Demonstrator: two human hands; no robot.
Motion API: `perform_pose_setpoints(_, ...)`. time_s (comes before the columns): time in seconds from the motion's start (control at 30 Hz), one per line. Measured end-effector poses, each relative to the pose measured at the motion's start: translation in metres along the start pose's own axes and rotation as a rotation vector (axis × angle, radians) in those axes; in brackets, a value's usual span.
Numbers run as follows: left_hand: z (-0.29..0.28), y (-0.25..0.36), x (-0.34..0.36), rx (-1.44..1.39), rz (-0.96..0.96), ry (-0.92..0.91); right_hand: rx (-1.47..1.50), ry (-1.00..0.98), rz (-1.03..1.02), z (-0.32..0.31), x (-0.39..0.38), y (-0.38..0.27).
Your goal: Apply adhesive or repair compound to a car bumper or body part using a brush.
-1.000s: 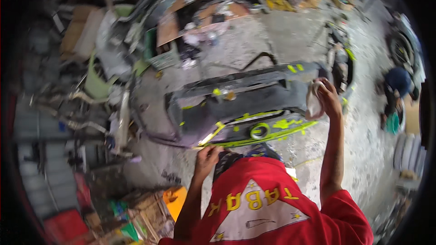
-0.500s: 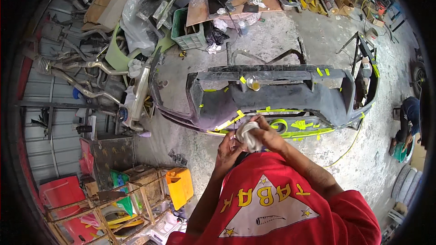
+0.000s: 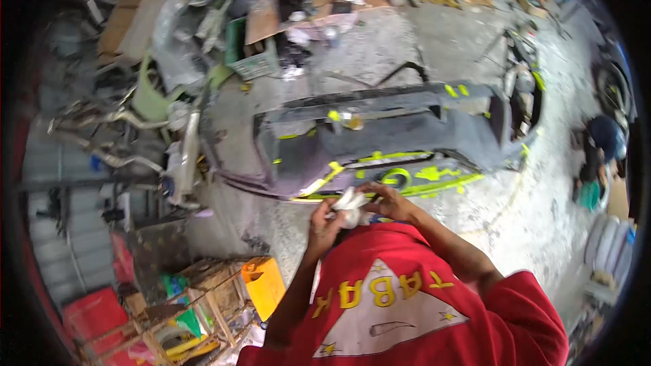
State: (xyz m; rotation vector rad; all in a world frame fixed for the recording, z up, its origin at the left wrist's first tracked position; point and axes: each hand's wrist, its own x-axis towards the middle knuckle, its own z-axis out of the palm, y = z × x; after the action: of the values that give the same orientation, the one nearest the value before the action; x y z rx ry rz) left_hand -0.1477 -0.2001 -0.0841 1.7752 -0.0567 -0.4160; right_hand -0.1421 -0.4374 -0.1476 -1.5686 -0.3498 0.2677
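A crumpled white cloth point(image 3: 349, 209) is between my two hands, just in front of the red shirt on my chest. My left hand point(image 3: 323, 225) pinches its left side, fingers bent. On the other side, my right hand point(image 3: 388, 203) has its fingers curled at the cloth's upper right edge; blur softens the fingertips. Beyond both hands lies a dark grey car bumper point(image 3: 400, 137) with strips of yellow-green tape on it. A roll of yellow-green tape point(image 3: 395, 177) rests at its near side. A small cup with yellowish contents point(image 3: 354, 123) stands on the bumper.
Exhaust pipes point(image 3: 112, 122) and a green crate point(image 3: 254, 61) lie to the left and far left. Nearer stand a rusty metal frame point(image 3: 220, 315) and a yellow plastic container point(image 3: 263, 287). At the right, another person point(image 3: 600, 152) bends over a green bucket point(image 3: 588, 195).
The view has shifted, so the bumper sits further left and higher. The cloth has changed shape between my hands, and my right hand's fingers have opened slightly.
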Motion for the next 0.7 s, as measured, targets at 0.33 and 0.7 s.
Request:
perform_pose_setpoints(0.33, -0.015, -0.003, 0.018, 0.268, 0.017, -0.044, -0.297, 0.139, 0.530, -0.052, -0.056, 0.016)
perform_pose_setpoints(0.7, 0.032, -0.051, 0.055, 0.589, 0.212, -0.160, -0.385, 0.145, 0.412, -0.041, -0.048, 0.066)
